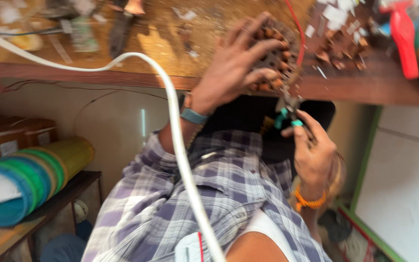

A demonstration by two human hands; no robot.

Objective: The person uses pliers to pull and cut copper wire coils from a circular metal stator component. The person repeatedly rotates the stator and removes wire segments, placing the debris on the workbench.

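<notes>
Motion blur smears the clutter on the far workbench (161, 43), and the left hand (233, 63) hides much of the circuit board (277, 53).

Place: small repair workshop
Bench: worn wooden worktop (180, 43); strewn with scraps and loose wires
Tools: red-handled tool (405, 41)
Storage: cardboard boxes (10, 138) on side shelf
</notes>
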